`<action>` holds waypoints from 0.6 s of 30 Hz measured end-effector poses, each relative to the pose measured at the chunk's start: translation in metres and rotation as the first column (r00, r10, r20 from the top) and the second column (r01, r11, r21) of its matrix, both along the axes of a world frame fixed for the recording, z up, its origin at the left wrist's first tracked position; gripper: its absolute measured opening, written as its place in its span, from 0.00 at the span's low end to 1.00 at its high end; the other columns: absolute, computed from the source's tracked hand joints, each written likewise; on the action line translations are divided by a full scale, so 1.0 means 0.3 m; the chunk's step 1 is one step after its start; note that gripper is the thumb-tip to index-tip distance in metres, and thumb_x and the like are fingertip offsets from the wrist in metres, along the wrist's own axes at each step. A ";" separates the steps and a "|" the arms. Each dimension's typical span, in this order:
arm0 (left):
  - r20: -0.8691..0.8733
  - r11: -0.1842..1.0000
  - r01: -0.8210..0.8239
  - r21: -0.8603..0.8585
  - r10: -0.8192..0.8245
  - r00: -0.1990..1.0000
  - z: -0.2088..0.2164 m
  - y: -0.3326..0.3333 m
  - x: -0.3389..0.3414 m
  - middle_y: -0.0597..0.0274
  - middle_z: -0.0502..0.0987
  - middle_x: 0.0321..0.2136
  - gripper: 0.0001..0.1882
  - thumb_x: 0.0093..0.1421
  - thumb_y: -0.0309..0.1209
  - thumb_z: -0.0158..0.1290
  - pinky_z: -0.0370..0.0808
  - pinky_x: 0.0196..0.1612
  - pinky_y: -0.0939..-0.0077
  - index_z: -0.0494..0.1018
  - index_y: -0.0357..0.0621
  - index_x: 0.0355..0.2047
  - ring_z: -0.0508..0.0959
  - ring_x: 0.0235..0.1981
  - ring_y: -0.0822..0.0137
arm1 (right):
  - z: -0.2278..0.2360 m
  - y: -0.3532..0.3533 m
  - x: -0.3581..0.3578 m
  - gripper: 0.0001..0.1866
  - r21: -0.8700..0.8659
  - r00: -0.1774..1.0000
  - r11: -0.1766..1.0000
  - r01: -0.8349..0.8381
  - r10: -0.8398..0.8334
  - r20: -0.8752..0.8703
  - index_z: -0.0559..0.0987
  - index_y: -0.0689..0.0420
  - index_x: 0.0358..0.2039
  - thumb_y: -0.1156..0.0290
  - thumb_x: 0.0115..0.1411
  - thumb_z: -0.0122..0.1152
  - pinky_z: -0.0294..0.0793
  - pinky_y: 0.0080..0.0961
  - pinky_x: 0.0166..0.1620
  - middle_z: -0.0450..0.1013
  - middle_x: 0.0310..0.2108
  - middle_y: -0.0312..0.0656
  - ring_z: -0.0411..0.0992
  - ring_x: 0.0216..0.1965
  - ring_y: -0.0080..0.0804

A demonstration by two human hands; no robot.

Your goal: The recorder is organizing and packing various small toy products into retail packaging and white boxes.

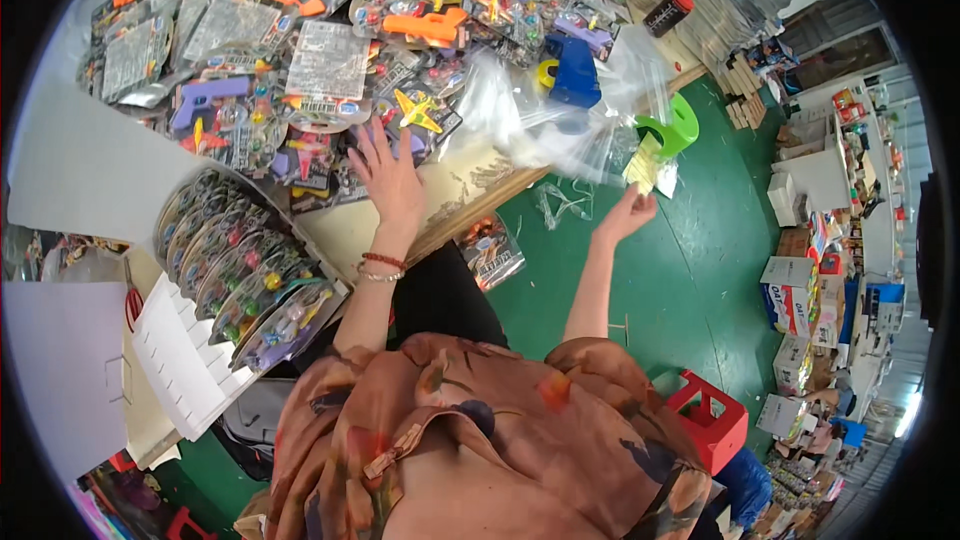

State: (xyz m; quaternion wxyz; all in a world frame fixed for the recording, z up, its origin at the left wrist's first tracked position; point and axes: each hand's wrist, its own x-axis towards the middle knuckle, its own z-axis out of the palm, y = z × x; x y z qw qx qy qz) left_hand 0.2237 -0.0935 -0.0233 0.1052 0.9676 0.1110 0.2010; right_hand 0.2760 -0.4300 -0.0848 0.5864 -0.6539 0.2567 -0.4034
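Observation:
My left hand (pixel 390 185) lies with fingers spread at the front edge of a pile of carded toy packs, its fingertips touching the packs. Beside them are a yellow toy plane (pixel 416 112) and a pack printed grey on its back (pixel 328 60). Off the table's right end, my right hand (pixel 624 217) is closed, its fingertips pinching the lower end of a small pale yellow sheet (pixel 642 164). A bright green ring-shaped holder (pixel 680 126) touches the sheet's top. Clear plastic bags (pixel 520 115) lie between the hands.
A blue tape dispenser (pixel 575 72) stands behind the bags, with a dark red-capped bottle (pixel 668 13) farther back. To my left, a box (pixel 340 292) holds a row of toy packs. One pack (pixel 492 250) is below the table edge. A red stool (pixel 712 420) stands at right.

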 end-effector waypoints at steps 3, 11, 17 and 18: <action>0.233 0.862 0.400 -0.313 -0.338 0.912 0.058 -0.144 -0.004 0.42 0.55 0.59 0.32 0.48 0.25 0.55 0.48 0.60 0.43 0.61 0.40 0.55 0.55 0.59 0.41 | 0.165 -0.022 0.085 0.29 -0.188 0.976 0.957 -0.219 0.215 -0.043 0.65 0.68 0.51 0.62 0.55 0.63 0.66 0.28 0.47 0.68 0.41 0.47 0.67 0.41 0.32; 0.009 0.900 0.057 -0.432 -0.059 0.998 -0.033 -0.357 0.310 0.29 0.57 0.55 0.44 0.54 0.50 0.51 0.52 0.57 0.46 0.49 0.30 0.60 0.56 0.58 0.38 | 0.289 0.303 0.447 0.59 -0.513 0.712 0.614 -0.600 0.117 -0.693 0.43 0.51 0.65 0.42 0.41 0.64 0.60 0.53 0.51 0.54 0.56 0.66 0.60 0.53 0.65; -0.092 0.964 0.154 -0.217 -0.177 0.980 -0.022 -0.327 0.332 0.39 0.61 0.49 0.39 0.52 0.51 0.53 0.57 0.49 0.54 0.59 0.37 0.57 0.64 0.47 0.49 | 0.252 0.194 0.530 0.55 -0.557 0.683 0.517 -0.650 0.075 -0.726 0.52 0.52 0.63 0.46 0.37 0.67 0.63 0.47 0.50 0.60 0.50 0.61 0.62 0.49 0.60; -0.098 0.962 0.157 -0.221 -0.183 0.978 -0.014 -0.335 0.337 0.39 0.61 0.49 0.39 0.52 0.51 0.53 0.57 0.49 0.54 0.59 0.37 0.57 0.64 0.47 0.49 | 0.258 0.133 0.560 0.54 -0.573 0.687 0.446 -0.688 0.145 -0.712 0.56 0.54 0.62 0.47 0.36 0.67 0.64 0.45 0.51 0.61 0.50 0.61 0.63 0.48 0.59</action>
